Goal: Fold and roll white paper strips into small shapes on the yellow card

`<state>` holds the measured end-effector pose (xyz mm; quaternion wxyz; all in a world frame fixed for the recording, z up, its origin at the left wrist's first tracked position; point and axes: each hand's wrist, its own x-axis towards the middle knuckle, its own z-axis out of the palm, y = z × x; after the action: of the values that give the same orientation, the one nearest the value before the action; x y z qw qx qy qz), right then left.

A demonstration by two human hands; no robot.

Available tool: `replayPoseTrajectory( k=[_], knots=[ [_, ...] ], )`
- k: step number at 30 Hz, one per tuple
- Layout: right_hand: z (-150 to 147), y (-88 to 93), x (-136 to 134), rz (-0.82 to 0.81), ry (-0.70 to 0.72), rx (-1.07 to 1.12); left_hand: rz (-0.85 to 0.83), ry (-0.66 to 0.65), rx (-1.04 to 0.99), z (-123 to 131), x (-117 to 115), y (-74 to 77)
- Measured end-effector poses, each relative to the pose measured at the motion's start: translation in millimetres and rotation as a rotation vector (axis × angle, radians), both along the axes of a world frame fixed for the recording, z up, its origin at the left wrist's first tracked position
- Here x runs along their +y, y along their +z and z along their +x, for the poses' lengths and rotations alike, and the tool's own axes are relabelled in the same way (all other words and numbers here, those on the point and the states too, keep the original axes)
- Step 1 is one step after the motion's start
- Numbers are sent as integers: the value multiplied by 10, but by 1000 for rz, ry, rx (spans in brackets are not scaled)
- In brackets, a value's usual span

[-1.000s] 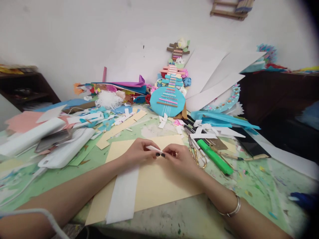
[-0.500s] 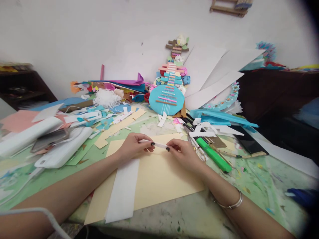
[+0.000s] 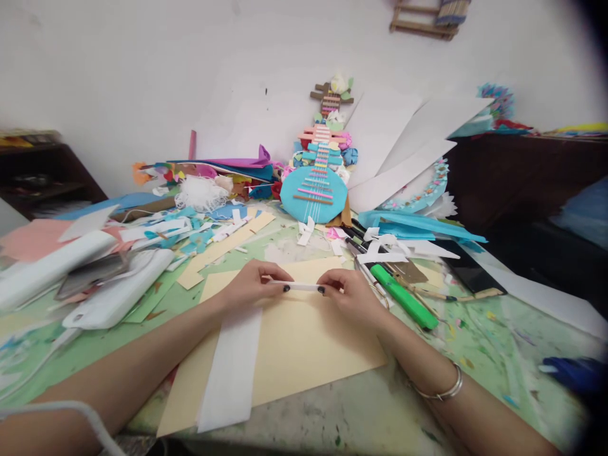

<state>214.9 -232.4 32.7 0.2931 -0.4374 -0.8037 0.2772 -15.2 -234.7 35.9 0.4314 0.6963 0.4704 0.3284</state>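
Between my two hands stretches a thin white paper strip (image 3: 304,287), rolled or folded narrow and held nearly level. My left hand (image 3: 254,283) pinches its left end between thumb and fingers. The right end sits in the pinch of my right hand (image 3: 349,292). Both hands hover over a cream sheet of paper (image 3: 313,348) lying on the table. Under my left wrist, a wider white paper band (image 3: 232,373) lies across that sheet.
A blue paper lute (image 3: 313,193) leans at the wall. Right of my hand lie a green cutter (image 3: 403,296) and a dark phone (image 3: 470,269). White power strips (image 3: 118,288), a cable (image 3: 52,354) and paper scraps (image 3: 190,234) cover the left side.
The white strip has turned from a slight slant to nearly level, as both hands shifted slightly. The whole view has moved a little.
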Motion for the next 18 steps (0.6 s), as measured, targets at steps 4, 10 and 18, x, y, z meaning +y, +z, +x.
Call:
replayPoseTrajectory(
  k=[4,10,18],
  knots=[
    [-7,32,-25,-13,30,-29,29,-13,74,26,-2,-65],
    [-27,25,-48,-15,91,-33,178,-83,148,89,-6,-42],
    [41,43,-33,48,-94,154,-120,179,-36,46,63,160]
  ],
)
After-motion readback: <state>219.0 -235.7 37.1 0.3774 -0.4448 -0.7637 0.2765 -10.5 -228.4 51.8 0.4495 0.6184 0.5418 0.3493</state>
